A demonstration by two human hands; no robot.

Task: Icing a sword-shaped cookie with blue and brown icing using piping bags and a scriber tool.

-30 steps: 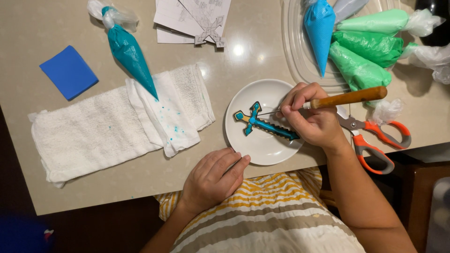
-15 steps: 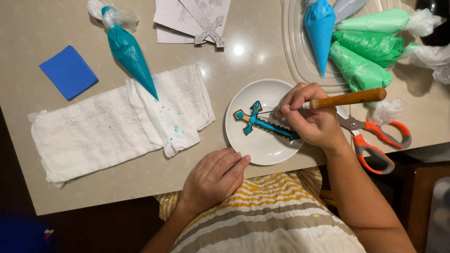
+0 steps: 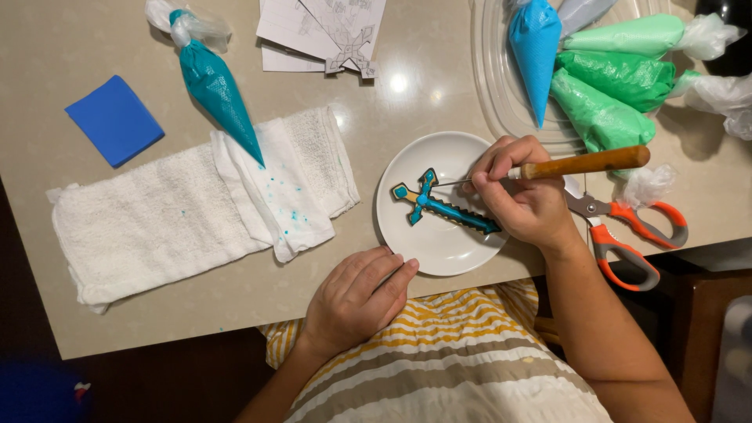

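Two bare hands work at the near edge of a beige desk (image 3: 407,86). The right hand (image 3: 525,200) has its grip pinched tight around a wooden-handled scribe tool (image 3: 583,164), whose thin metal needle reaches left over a small white plate (image 3: 446,149) and ends just above a sword-shaped cookie (image 3: 442,205). The cookie lies diagonally on the plate, iced in teal and blue with a tan pommel at its upper left end; its lower right tip is partly hidden by the right hand's fingers. The left hand (image 3: 356,294) rests palm down on the desk edge, fingers loosely curled and holding nothing, its fingertips just touching the plate's near rim.

To the left of the plate lies a folded white towel (image 3: 164,219), speckled with small teal dots, and a teal piping bag (image 3: 215,90) rests with its tip on the towel's upper part. A blue square sponge (image 3: 115,119) sits well apart at the far left. Paper sheets with line drawings (image 3: 325,27) lie at the top. A clear tray (image 3: 493,86) at the upper right holds a blue piping bag (image 3: 535,51) and green piping bags (image 3: 615,86). Orange-handled scissors (image 3: 627,231) lie just right of the right hand.
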